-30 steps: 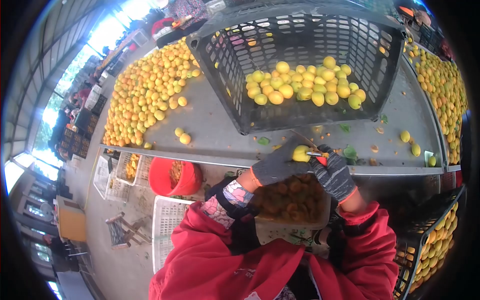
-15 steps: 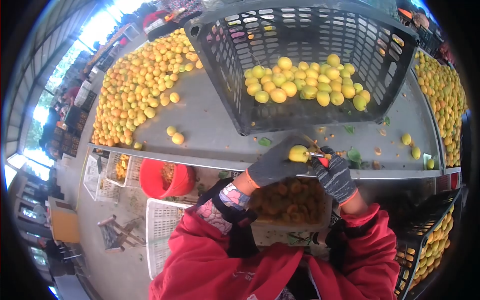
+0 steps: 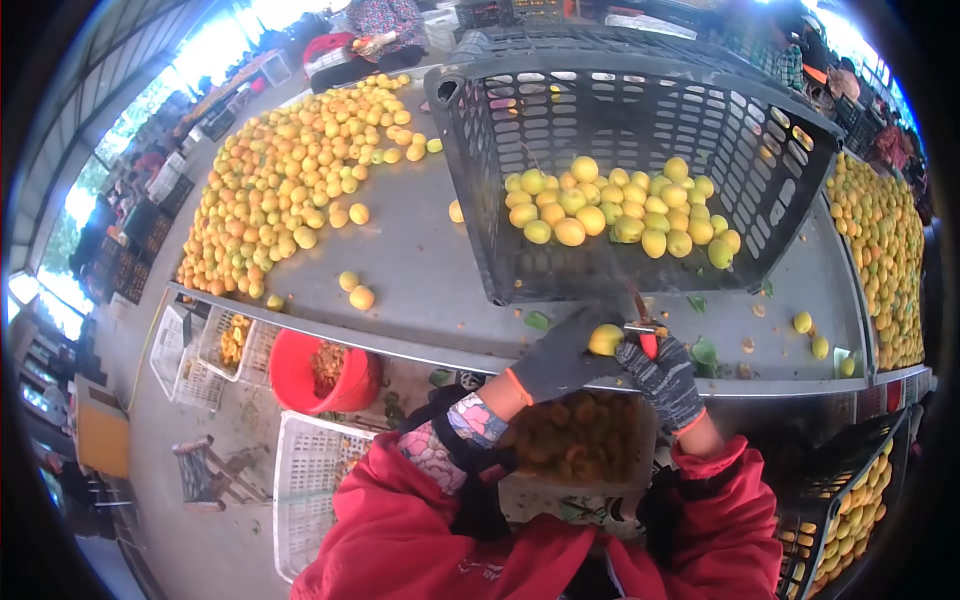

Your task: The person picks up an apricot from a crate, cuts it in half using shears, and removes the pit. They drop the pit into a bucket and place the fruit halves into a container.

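My left hand [image 3: 563,355], in a dark grey glove, holds a yellow apricot [image 3: 605,340] between thumb and fingers near the table's front edge. Close beside it, my right hand [image 3: 662,378], in a striped grey glove, is wrapped round a small red-handled metal tool [image 3: 648,343]. A thin brownish strip sticks up by the tool's metal end; I cannot make out what it is. Beyond both hands a black slatted crate [image 3: 520,285] stands tilted on the grey metal table [image 3: 420,262], with many apricots [image 3: 628,205] inside.
A big heap of apricots [image 3: 290,165] covers the table's left side, and another heap [image 3: 880,260] lies at the right. Below the edge are a red bucket [image 3: 290,375], white baskets [image 3: 300,490] and a black crate [image 3: 840,510] of fruit. Another person [image 3: 385,30] sits at the far side.
The view has shifted, so the table and crate appear lower. The tool's metal end, earlier against the apricot, now sits at its upper right side. Both hands keep their hold.
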{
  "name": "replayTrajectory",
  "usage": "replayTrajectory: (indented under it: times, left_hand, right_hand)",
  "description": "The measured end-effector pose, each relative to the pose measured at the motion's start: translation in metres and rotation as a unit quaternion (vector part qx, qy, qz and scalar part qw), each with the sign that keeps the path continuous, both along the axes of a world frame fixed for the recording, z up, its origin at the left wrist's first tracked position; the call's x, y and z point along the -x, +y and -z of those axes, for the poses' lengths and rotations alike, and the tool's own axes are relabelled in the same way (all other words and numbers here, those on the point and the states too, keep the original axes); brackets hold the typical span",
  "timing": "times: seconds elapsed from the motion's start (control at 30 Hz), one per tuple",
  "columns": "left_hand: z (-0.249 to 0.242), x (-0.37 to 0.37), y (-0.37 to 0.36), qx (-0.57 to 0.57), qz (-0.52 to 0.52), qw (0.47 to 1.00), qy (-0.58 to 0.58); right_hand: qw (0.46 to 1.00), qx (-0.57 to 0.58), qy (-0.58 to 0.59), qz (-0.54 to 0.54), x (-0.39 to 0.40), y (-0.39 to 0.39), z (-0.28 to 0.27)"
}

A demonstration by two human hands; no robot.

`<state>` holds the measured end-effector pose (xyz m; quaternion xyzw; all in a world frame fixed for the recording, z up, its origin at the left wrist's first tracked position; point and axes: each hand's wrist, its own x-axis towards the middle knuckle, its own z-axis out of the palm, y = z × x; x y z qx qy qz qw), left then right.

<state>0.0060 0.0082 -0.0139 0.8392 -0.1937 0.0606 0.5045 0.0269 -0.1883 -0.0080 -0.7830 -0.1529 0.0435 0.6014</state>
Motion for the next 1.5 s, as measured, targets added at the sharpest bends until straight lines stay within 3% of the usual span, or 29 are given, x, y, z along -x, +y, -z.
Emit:
replayTrajectory:
  times: [0.07, 0.17, 0.23, 0.3, 0.43, 0.53, 0.63, 1.03, 1.2, 1.43, 1.5]
  left_hand:
    - [-0.008, 0.001, 0.002, 0.036, 0.044, 0.998, 0.036]
    - [-0.006, 0.001, 0.003, 0.088, 0.063, 0.992, 0.062]
    - [-0.011, 0.001, 0.003, 0.085, 0.065, 0.992, 0.061]
    - [-0.017, 0.0, 0.002, 0.088, 0.067, 0.992, 0.055]
    - [-0.019, 0.0, -0.001, 0.061, 0.045, 0.997, 0.019]
    - [-0.024, 0.001, -0.001, 0.133, 0.058, 0.987, 0.062]
    - [-0.038, 0.005, 0.002, 0.214, 0.097, 0.955, 0.181]
    - [-0.025, 0.006, -0.003, 0.084, 0.068, 0.99, 0.09]
    - [-0.04, 0.014, -0.006, 0.149, 0.078, 0.976, 0.141]
    - [-0.053, 0.016, -0.004, 0.092, 0.062, 0.984, 0.139]
    - [-0.045, 0.013, -0.003, 0.045, 0.067, 0.992, 0.102]
  right_hand:
    - [0.995, -0.011, 0.093, -0.03, 0.004, -0.002, -0.01]
    - [0.976, -0.124, 0.176, -0.023, 0.003, -0.003, -0.015]
    - [0.981, -0.106, 0.156, -0.045, 0.001, -0.007, -0.013]
    - [0.922, -0.215, 0.316, -0.058, 0.002, -0.011, -0.024]
    - [0.929, -0.201, 0.302, -0.071, 0.001, -0.016, -0.025]
    - [0.997, -0.019, -0.02, -0.07, -0.001, -0.015, -0.011]
    - [0.984, 0.128, -0.109, -0.066, 0.003, -0.02, -0.009]
    - [0.978, 0.145, -0.135, -0.069, 0.006, -0.019, -0.007]
    - [0.962, 0.17, -0.207, -0.044, 0.009, -0.015, -0.005]
    - [0.976, 0.168, -0.119, -0.069, 0.011, -0.009, -0.003]
    - [0.959, 0.175, -0.211, -0.07, 0.011, -0.01, 0.011]
